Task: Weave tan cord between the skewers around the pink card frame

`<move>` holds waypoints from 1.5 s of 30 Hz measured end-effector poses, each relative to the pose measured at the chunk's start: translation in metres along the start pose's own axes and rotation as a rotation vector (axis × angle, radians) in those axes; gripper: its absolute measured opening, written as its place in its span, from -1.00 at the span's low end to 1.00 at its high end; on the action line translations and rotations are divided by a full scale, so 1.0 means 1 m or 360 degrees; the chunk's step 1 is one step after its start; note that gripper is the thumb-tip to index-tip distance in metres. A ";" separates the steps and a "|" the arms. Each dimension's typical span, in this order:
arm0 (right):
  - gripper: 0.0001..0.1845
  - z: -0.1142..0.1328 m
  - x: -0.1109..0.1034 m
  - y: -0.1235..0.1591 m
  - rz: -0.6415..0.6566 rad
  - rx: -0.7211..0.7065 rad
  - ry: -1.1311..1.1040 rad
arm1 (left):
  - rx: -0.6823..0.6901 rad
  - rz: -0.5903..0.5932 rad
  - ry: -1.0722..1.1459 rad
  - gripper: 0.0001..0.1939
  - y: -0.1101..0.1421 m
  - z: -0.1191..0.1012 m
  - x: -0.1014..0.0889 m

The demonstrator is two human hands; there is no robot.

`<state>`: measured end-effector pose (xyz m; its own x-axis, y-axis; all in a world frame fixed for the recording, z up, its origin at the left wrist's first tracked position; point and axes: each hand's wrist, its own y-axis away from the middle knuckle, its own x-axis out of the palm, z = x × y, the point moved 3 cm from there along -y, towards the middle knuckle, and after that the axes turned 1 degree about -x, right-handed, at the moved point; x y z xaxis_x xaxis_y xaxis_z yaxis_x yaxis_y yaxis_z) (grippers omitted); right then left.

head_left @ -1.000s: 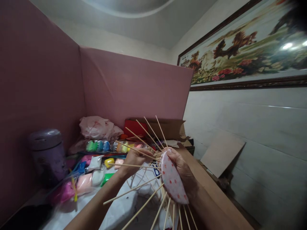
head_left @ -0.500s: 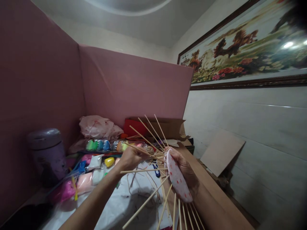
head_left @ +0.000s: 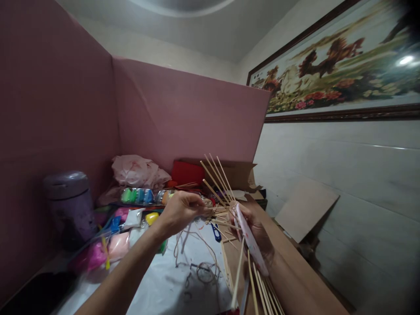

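My right hand (head_left: 254,227) grips a round, flat base (head_left: 251,240) covered in white cloth with red spots, seen nearly edge-on. Thin wooden sticks (head_left: 215,177) radiate from its rim, some upward and several down toward me. To the left, my left hand (head_left: 182,212) is closed in a pinch, with a strand of thin twine running from its fingertips toward the base. More of that twine (head_left: 205,273) lies in loose loops on the white table covering below. The far fingers of my right hand are partly hidden by the base and sticks.
Bags of coloured clay (head_left: 118,247) and a row of clay packs (head_left: 138,195) lie left. A lidded purple container (head_left: 67,210) stands beyond them. A small blue tool (head_left: 215,232) and loose sticks (head_left: 226,262) rest near the brown board (head_left: 278,258). Pink panels (head_left: 187,113) enclose the back.
The base has turned more edge-on, its sticks swinging with it. My left hand has turned and moved slightly left, exposing more looped twine on the table. The camera view has shifted a little.
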<state>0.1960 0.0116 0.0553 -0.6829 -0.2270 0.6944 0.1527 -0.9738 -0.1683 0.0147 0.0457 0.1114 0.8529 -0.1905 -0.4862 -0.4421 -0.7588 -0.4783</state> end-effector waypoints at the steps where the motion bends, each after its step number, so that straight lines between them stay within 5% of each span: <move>1: -0.89 0.000 -0.001 0.000 0.0021 0.0003 -0.0022 | 0.0000 0.0022 -0.0005 -0.77 0.001 -0.002 0.000; 13: -0.83 -0.001 0.006 0.004 0.0038 -0.0068 0.0047 | -0.0022 0.0123 -0.0256 -0.81 -0.003 0.004 0.000; 24: -0.85 0.000 0.010 0.007 -0.0180 -0.0049 0.0147 | -0.0158 -0.0016 -0.0109 -0.77 0.001 -0.009 -0.036; 31: -0.84 -0.001 0.011 0.008 -0.0238 -0.0064 0.0254 | -0.0282 -0.0122 0.0583 -0.71 0.006 -0.026 -0.054; 39: -0.84 0.000 0.013 0.012 -0.0036 0.0039 0.0390 | -0.0186 -0.0397 0.0945 -0.74 0.005 -0.034 -0.060; 45: -0.83 0.001 0.013 0.010 -0.0033 0.0040 0.0346 | -0.0028 -0.0824 0.0486 -0.80 0.015 -0.043 -0.071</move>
<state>0.1891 -0.0007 0.0630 -0.8237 -0.2023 0.5297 0.1530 -0.9788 -0.1359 -0.0402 0.0212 0.1703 0.9985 0.0380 0.0402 0.0543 -0.8105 -0.5832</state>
